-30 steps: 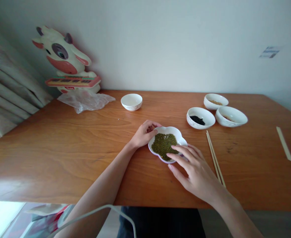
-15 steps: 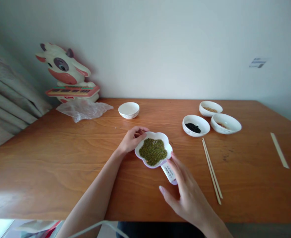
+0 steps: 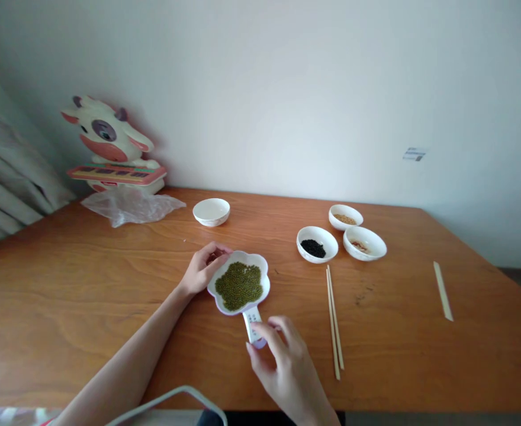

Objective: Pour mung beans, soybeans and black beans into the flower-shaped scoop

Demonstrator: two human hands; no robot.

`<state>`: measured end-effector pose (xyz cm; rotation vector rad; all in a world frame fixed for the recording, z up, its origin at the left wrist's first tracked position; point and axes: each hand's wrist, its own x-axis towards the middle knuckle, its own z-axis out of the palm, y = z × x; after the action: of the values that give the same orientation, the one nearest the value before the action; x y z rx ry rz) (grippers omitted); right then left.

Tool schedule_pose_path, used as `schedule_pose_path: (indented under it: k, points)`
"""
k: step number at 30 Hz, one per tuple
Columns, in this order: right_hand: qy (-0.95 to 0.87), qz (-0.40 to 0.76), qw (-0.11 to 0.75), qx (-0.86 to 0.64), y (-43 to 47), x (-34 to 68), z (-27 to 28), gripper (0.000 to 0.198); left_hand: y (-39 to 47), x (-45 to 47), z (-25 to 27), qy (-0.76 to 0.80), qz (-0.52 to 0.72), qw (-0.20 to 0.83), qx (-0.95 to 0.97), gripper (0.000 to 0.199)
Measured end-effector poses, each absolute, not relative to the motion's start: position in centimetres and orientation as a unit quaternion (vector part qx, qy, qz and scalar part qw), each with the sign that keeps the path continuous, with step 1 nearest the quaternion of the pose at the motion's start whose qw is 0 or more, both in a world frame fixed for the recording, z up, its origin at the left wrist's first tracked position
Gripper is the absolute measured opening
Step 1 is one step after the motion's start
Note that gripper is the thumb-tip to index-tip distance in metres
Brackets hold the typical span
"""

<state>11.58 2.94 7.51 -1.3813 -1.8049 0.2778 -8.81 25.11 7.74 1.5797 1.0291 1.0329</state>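
A white flower-shaped dish (image 3: 264, 289) with lilac edges and a short labelled handle (image 3: 252, 319) rests on the table in front of me, holding a layer of green mung beans (image 3: 239, 286). At its upper left rim is my left hand (image 3: 205, 267), its thumb on the edge and its fingers curled behind; part of the grip is hidden. My right hand (image 3: 287, 361) hovers by the handle's lower end, thumb and fingers apart around it. Whether a fingertip touches the handle is hard to tell.
Right of the dish lie wooden chopsticks (image 3: 334, 322). Beyond them stand white bowls with black grains (image 3: 312, 248), tan grains (image 3: 344, 219) and brownish pieces (image 3: 359, 245). Another white bowl (image 3: 211, 212), a plastic bag (image 3: 131, 206) and a cow keyboard toy (image 3: 113, 148) are at the back left.
My right hand has shifted from the dish's right rim down to the handle's end, and the handle now points more toward me. The whole view has swung right.
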Motion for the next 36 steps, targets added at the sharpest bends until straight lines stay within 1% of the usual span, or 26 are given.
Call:
schedule_pose_path:
  k: [2,7,10,14,18,22,27,29,33,36]
  points:
    - [-0.727,0.123,0.400,-0.545,2.9,11.6,7.7,0.035,25.1,-8.7,7.7,0.425,0.425,0.468,0.647,0.037]
    - [-0.744,0.106,0.376,-0.542,2.7,11.6,8.3,0.028,25.1,-9.0,8.2,0.398,0.431,0.473,0.658,0.032]
    - [-0.730,0.098,0.406,-0.541,2.7,11.8,8.6,0.027,24.9,-9.1,8.6,0.380,0.427,0.474,0.670,0.032]
    - [-0.655,0.062,0.485,-0.576,3.1,12.6,8.1,0.025,24.7,-9.1,8.5,0.372,0.416,0.466,0.686,0.033]
    - [-0.593,0.051,0.520,-0.613,3.3,13.4,7.3,0.023,24.7,-9.2,7.8,0.372,0.410,0.445,0.704,0.036]
    - [-0.557,0.062,0.531,-0.635,3.2,13.9,6.7,0.021,24.2,-9.3,7.4,0.375,0.403,0.408,0.728,0.034]
    - [-0.565,0.065,0.515,-0.641,3.1,13.6,7.1,0.012,23.5,-9.0,7.9,0.352,0.395,0.353,0.772,0.032]
    - [-0.565,0.054,0.518,-0.641,3.0,13.5,7.4,0.015,23.4,-8.8,8.2,0.339,0.394,0.340,0.784,0.032]
    - [-0.539,0.032,0.522,-0.660,2.6,13.2,7.3,0.035,23.4,-8.7,8.5,0.326,0.386,0.332,0.797,0.031]
    - [-0.490,0.056,0.541,-0.681,2.3,13.1,6.8,0.042,23.1,-8.6,8.6,0.317,0.369,0.320,0.813,0.029]
